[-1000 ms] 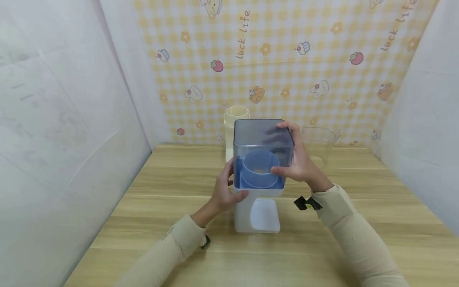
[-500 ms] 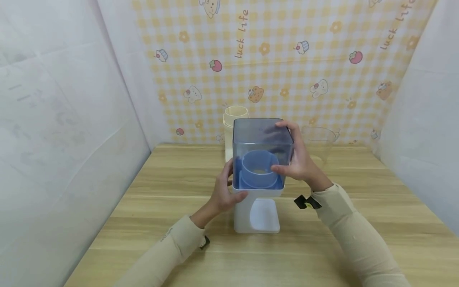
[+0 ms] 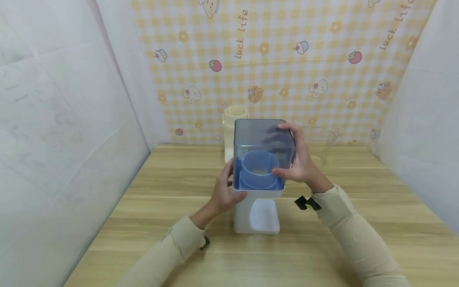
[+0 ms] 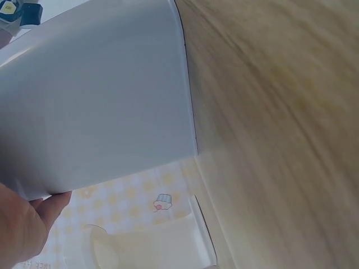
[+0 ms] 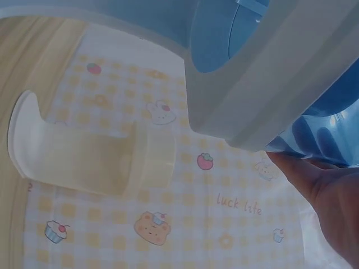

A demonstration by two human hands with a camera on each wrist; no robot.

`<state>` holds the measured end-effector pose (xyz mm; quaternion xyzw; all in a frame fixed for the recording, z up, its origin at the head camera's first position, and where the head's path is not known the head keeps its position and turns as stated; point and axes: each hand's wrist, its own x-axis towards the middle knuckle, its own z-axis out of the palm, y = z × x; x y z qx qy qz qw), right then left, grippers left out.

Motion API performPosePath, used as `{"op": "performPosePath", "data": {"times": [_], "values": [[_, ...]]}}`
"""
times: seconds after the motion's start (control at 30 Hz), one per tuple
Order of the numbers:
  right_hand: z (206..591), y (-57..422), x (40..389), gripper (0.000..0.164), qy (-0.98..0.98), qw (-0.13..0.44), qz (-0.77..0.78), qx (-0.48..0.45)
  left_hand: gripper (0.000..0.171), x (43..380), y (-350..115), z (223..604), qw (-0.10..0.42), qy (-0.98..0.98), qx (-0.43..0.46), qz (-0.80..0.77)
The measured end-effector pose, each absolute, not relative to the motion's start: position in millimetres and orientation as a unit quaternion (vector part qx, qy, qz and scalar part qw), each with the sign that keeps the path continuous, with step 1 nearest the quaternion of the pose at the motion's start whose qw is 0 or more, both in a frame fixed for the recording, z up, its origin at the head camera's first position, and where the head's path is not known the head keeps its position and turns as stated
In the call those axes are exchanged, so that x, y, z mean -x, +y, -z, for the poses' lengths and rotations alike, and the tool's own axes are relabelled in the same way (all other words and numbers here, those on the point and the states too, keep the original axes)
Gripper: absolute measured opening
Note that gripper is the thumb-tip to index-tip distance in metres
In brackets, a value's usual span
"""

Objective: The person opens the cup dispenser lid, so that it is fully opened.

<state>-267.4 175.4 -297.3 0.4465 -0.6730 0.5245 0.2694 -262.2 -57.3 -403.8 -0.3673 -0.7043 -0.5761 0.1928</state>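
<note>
A white stand (image 3: 242, 217) with a rounded opening and a flat foot stands upright on the table. On top sits a see-through, blue-tinted square cover (image 3: 259, 130), with a round blue collar (image 3: 259, 182) visible inside. My left hand (image 3: 223, 194) grips the stand's upper left side, thumb in front and fingers behind. Higher up, my right hand (image 3: 302, 161) holds the cover by its right side, fingers on the top edge and thumb across the front. The stand's plain wall (image 4: 101, 101) fills much of the left wrist view. Some left fingers are hidden behind the stand.
Behind the stand is a cream cylindrical container (image 3: 229, 137) with a round opening and a side loop. A clear jug (image 3: 319, 139) stands at the back right, partly behind my right hand. The wooden table (image 3: 161, 223) meets a checked cloth (image 3: 279, 75) and white side sheets.
The upper part of the cover and my right hand have shifted very slightly to the right. My left hand and the stand look almost unmoved.
</note>
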Motion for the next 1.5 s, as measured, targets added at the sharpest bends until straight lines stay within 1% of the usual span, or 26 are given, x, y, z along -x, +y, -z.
{"op": "performPosePath", "data": {"times": [0.23, 0.47, 0.53, 0.63, 0.7, 0.77, 0.93, 1.03, 1.23, 1.5], "values": [[294, 179, 266, 0.11, -0.692, 0.242, -0.528, -0.429, 0.109, 263, -56, 402, 0.201, -0.706, 0.363, 0.574], [292, 179, 267, 0.11, -0.698, 0.242, -0.524, -0.424, 0.107, 262, -55, 403, 0.201, -0.705, 0.365, 0.574], [292, 178, 269, 0.106, -0.689, 0.239, -0.538, -0.423, 0.107, 263, -55, 404, 0.205, -0.702, 0.367, 0.575], [291, 178, 274, 0.095, -0.655, 0.212, -0.588, -0.426, 0.106, 264, -54, 406, 0.217, -0.694, 0.374, 0.576], [291, 179, 275, 0.091, -0.636, 0.198, -0.61, -0.429, 0.105, 264, -53, 408, 0.223, -0.69, 0.379, 0.575], [291, 181, 276, 0.093, -0.621, 0.191, -0.621, -0.437, 0.103, 264, -53, 408, 0.226, -0.687, 0.384, 0.574], [284, 186, 271, 0.104, -0.591, 0.194, -0.648, -0.44, 0.101, 264, -53, 407, 0.222, -0.689, 0.381, 0.576], [279, 189, 267, 0.106, -0.553, 0.18, -0.686, -0.437, 0.102, 264, -54, 407, 0.222, -0.691, 0.379, 0.574], [269, 195, 261, 0.102, -0.452, 0.166, -0.746, -0.46, 0.107, 267, -53, 408, 0.224, -0.694, 0.378, 0.57], [257, 218, 258, 0.093, -0.367, 0.181, -0.79, -0.456, 0.106, 264, -53, 406, 0.219, -0.696, 0.373, 0.573]]}}
